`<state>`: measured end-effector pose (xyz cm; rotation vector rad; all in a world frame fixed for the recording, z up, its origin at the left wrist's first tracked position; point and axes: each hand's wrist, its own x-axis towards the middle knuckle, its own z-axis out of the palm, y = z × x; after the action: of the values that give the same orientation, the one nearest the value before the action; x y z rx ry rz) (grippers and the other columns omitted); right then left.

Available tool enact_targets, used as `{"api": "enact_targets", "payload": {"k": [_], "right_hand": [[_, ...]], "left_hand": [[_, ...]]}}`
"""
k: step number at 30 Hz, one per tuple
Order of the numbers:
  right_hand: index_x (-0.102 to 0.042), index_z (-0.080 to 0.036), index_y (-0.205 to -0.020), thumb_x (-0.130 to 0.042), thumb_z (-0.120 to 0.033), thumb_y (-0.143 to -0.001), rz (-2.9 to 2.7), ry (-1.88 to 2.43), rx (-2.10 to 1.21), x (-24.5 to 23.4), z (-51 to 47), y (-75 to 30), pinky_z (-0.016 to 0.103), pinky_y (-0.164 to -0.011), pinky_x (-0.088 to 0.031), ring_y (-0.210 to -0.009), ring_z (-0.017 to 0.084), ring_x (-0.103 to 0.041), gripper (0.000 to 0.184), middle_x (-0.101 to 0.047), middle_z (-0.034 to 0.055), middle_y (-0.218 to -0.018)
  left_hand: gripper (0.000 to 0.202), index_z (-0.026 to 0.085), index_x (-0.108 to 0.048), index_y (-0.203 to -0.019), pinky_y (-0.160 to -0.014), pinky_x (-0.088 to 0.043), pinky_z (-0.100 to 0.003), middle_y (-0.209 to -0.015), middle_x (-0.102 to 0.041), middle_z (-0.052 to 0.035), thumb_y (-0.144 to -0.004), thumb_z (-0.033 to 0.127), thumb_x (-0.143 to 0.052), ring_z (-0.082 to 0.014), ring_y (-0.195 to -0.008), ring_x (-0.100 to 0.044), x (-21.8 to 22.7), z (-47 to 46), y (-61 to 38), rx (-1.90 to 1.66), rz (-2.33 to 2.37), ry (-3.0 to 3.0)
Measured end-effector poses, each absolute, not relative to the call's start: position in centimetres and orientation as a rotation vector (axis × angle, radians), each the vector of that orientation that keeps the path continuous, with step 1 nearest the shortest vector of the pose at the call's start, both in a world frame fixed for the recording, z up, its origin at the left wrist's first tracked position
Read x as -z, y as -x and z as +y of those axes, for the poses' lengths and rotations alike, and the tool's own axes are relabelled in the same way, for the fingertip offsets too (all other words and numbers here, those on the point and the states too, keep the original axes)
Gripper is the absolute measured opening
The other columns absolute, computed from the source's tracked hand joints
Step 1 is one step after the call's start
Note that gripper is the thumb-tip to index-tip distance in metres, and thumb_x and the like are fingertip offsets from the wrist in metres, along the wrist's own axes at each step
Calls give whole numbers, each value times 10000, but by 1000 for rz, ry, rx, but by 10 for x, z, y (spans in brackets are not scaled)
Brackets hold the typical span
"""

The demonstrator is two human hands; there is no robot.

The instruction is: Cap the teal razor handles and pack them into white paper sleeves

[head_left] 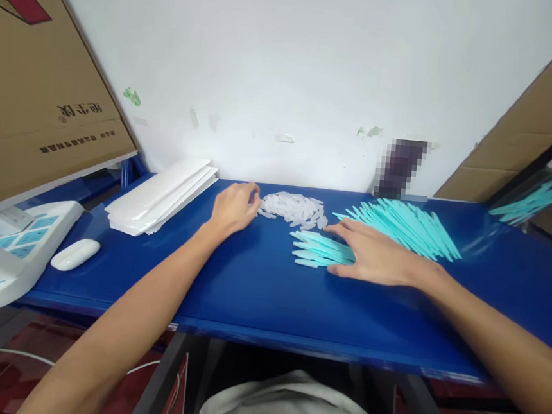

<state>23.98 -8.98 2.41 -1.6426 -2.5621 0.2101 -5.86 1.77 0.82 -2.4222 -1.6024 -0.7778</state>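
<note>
My left hand (236,207) is at the left edge of a pile of small translucent white pieces (293,207), its fingers curled together; whatever is between the fingertips is hidden. Over the right end of a small bunch of turquoise plastic sticks (319,249) lies my right hand (373,254), thumb and fingers spread apart. The sticks in this bunch lie side by side, their tapered ends pointing left. Behind the right hand is a larger heap of turquoise sticks (407,226), partly covered by it.
A stack of white envelopes or bags (163,196) lies left on the blue table (258,302). Further left are a white oval case (75,254) and a white device (26,243). Cardboard (45,84) stands behind them. A clear jar (542,195) with turquoise sticks is at far right.
</note>
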Motion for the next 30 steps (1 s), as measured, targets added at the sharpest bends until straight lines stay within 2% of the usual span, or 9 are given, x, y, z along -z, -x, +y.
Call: {"api": "enact_targets", "payload": {"k": [2,5,8,12,17,22,24,27,30], "right_hand": [[-533,-153,-1385,-622,-609,-798,-2621,1692,-298,-29,-86,-236,421,-884,-469,-1156,367,-570,749,-586,175,-1265],[-571,-137,-1221,-630,-503,-781,-2703,1710,-417,-39,-79,-226,386,-815,-475,-1032,317,-599,576,-602,151,-1170],[-567,-135,-1095,-633,-433,-763,-2810,1731,-488,-47,-72,-216,374,-724,-465,-916,284,-604,451,-610,141,-1110],[-576,-130,-1091,-656,-390,-745,-2926,1706,-470,-51,-70,-207,381,-717,-468,-968,316,-608,440,-611,160,-1120],[-599,-134,-1084,-700,-379,-705,-2981,1701,-431,-52,-73,-201,390,-704,-482,-971,342,-629,461,-628,168,-1117],[-617,-117,-1119,-675,-339,-748,-3080,1681,-355,-59,-79,-192,385,-665,-481,-903,324,-660,437,-637,179,-1150],[-627,-106,-1153,-655,-312,-784,-3119,1621,-304,-58,-80,-191,390,-703,-497,-927,325,-675,423,-641,187,-1178],[-615,-93,-1237,-608,-297,-863,-3144,1543,-178,-48,-80,-193,421,-818,-522,-1023,342,-683,425,-638,213,-1243],[-628,-99,-1234,-581,-266,-906,-3108,1447,-49,-34,-81,-199,449,-887,-525,-1082,350,-680,371,-649,227,-1255]], "left_hand": [[349,177,-695,-1028,-797,-517,-433,-1025,-738,-148,-957,322,-386,-346,-962,-692,-11,28,76,492,-1878,2288],[353,165,-673,-1048,-795,-515,-456,-1095,-720,-188,-933,353,-398,-389,-1010,-681,-9,37,94,193,-2052,2254],[325,187,-649,-1066,-806,-512,-427,-1097,-720,-158,-912,377,-436,-362,-1021,-678,-6,39,96,121,-2017,2355],[309,178,-650,-1005,-797,-505,-398,-1051,-715,-154,-916,373,-427,-335,-990,-682,-4,36,82,120,-1835,2485],[282,182,-647,-1002,-812,-487,-367,-1035,-714,-133,-908,342,-435,-301,-978,-676,0,34,65,161,-1681,2575],[307,205,-666,-964,-719,-447,-329,-972,-718,-95,-912,362,-407,-276,-899,-662,-5,33,67,342,-1722,2557],[333,195,-680,-865,-673,-407,-312,-851,-698,-75,-905,377,-405,-251,-809,-641,-12,34,73,525,-1794,2498],[434,159,-656,-671,-633,-361,-308,-632,-583,-57,-908,387,-374,-208,-653,-574,-28,41,89,777,-1904,2358],[484,131,-681,-700,-652,-381,-323,-635,-601,-88,-925,382,-334,-223,-658,-587,-48,52,116,929,-2052,2102]]}}
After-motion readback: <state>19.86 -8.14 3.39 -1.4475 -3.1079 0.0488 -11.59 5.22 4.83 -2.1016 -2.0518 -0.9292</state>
